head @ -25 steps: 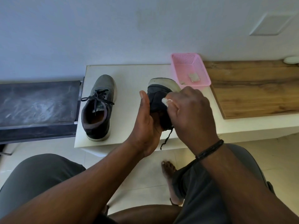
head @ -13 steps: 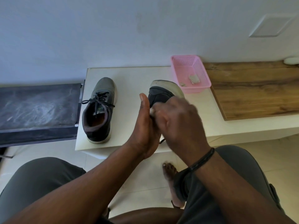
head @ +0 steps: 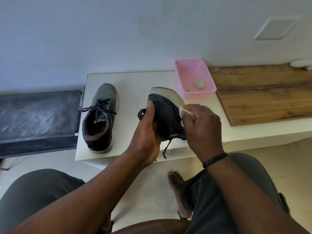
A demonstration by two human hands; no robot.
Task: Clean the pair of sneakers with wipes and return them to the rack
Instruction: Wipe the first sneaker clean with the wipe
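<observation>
1. Our left hand [head: 145, 132] is gripping the tilted sneaker [head: 166, 114] above the white table [head: 135, 81].
2. Our right hand [head: 200, 125] is pinching a wipe [head: 183, 110] against its sole edge.
3. The second sneaker [head: 101, 117] is resting upright on the table.
4. A pink basket [head: 194, 78] is sitting behind, holding used scraps.
</observation>
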